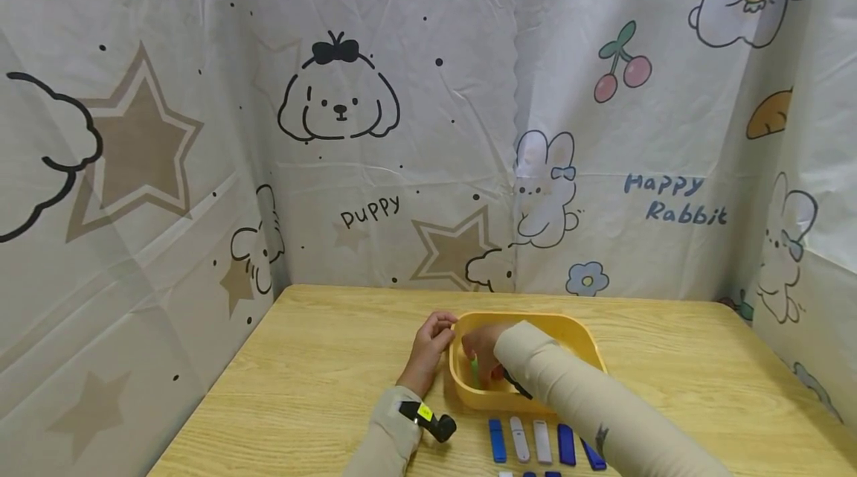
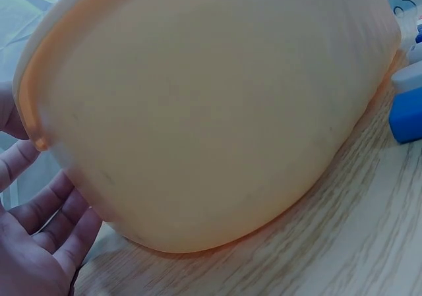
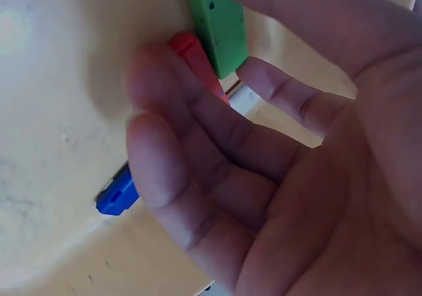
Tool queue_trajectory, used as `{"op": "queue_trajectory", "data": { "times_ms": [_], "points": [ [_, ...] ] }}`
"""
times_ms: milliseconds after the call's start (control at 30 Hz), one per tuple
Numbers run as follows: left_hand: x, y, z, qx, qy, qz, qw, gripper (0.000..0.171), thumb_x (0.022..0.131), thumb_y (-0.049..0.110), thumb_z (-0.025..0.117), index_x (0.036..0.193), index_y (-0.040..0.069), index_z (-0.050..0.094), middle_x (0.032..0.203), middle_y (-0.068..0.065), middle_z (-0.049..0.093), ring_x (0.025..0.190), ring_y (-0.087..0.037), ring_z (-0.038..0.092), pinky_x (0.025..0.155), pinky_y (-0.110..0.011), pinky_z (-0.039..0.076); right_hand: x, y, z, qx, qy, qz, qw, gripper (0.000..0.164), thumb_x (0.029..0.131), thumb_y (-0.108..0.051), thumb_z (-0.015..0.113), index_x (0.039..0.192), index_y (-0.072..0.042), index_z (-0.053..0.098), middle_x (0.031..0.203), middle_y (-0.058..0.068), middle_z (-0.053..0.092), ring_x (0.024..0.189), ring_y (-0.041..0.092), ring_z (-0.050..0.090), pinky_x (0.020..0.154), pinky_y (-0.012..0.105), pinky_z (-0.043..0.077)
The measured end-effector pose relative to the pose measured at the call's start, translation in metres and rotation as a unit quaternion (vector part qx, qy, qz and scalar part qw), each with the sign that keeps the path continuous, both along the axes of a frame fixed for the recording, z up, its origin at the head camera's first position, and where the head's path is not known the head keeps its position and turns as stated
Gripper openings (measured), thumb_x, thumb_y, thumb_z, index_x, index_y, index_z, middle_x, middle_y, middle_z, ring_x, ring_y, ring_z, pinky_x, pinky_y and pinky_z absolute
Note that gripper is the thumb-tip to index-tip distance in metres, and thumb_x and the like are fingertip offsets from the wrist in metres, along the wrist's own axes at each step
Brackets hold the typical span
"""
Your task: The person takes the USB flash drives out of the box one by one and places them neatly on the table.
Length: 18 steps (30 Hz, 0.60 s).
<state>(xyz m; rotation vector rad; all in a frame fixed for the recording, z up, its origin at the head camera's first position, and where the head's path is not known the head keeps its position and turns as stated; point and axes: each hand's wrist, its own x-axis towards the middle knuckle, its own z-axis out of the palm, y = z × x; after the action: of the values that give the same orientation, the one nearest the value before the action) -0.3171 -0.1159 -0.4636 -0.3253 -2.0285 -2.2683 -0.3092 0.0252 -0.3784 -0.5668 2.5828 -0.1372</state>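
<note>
A yellow plastic bin (image 1: 586, 335) stands on the wooden table. My left hand (image 1: 428, 350) rests at its left end; in the left wrist view its fingers (image 2: 46, 207) touch the outer wall near the rim. Reaching down into the bin, my right hand (image 1: 485, 350) pinches a green USB flash drive (image 3: 221, 29) between thumb and index finger. Close behind the other fingers lie a red stick (image 3: 198, 59), partly covered, and a blue USB flash drive (image 3: 119, 192). A white piece shows only partly below the green one. The right sleeve hides much of the bin's inside.
In front of the bin lies a row of flash drives: a blue one (image 1: 497, 440), white ones (image 1: 543, 441) and dark blue ones (image 1: 566, 444). More pieces show at the bottom edge of the head view. A printed curtain (image 1: 335, 224) hangs behind the table.
</note>
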Motion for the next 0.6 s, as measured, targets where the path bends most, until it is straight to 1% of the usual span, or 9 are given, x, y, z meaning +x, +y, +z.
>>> {"op": "queue_trajectory", "data": {
  "times_ms": [133,200,333,467,600],
  "points": [
    [0.000,0.000,0.000,-0.004,0.004,0.001,1.0000,0.032,0.084,-0.003,0.053,0.114,-0.012,0.053,0.104,-0.022,0.057,0.086,-0.009,0.051,0.079,-0.028,0.042,-0.001,-0.001,-0.003,0.000,-0.001,0.000,1.000,0.043,0.074,-0.004,0.079,0.112,-0.011,0.060,0.089,-0.002,0.057,0.064,0.013,0.061,0.061,0.025,0.050],
    [0.000,-0.001,-0.001,-0.006,0.004,0.002,1.0000,0.031,0.084,-0.003,0.053,0.114,-0.012,0.053,0.102,-0.019,0.058,0.086,-0.010,0.051,0.078,-0.028,0.042,-0.001,-0.002,-0.004,0.003,-0.001,0.001,1.000,0.042,0.074,-0.003,0.079,0.111,-0.012,0.060,0.092,-0.003,0.057,0.063,0.013,0.062,0.060,0.025,0.051],
    [-0.001,-0.001,-0.002,-0.009,0.003,0.003,1.0000,0.031,0.083,-0.003,0.053,0.113,-0.012,0.054,0.098,-0.012,0.058,0.086,-0.010,0.051,0.078,-0.027,0.042,-0.003,-0.002,-0.007,0.004,-0.013,0.003,1.000,0.045,0.073,0.000,0.078,0.112,-0.013,0.061,0.096,-0.004,0.056,0.062,0.013,0.062,0.059,0.025,0.051],
    [0.000,-0.001,-0.001,-0.011,0.002,0.005,0.9999,0.030,0.083,-0.003,0.054,0.112,-0.010,0.055,0.097,-0.008,0.058,0.087,-0.011,0.051,0.079,-0.027,0.041,-0.006,-0.001,-0.010,0.011,-0.019,0.004,1.000,0.046,0.072,0.002,0.078,0.110,-0.016,0.060,0.093,-0.004,0.055,0.061,0.013,0.061,0.058,0.024,0.051],
    [0.000,-0.001,0.000,-0.012,0.002,0.005,0.9999,0.030,0.084,-0.003,0.053,0.113,-0.009,0.055,0.098,-0.009,0.059,0.088,-0.011,0.051,0.080,-0.028,0.041,-0.005,-0.002,-0.010,0.017,-0.016,0.002,1.000,0.044,0.073,0.002,0.078,0.108,-0.019,0.060,0.093,-0.004,0.054,0.061,0.015,0.063,0.057,0.025,0.051]
  ]
}}
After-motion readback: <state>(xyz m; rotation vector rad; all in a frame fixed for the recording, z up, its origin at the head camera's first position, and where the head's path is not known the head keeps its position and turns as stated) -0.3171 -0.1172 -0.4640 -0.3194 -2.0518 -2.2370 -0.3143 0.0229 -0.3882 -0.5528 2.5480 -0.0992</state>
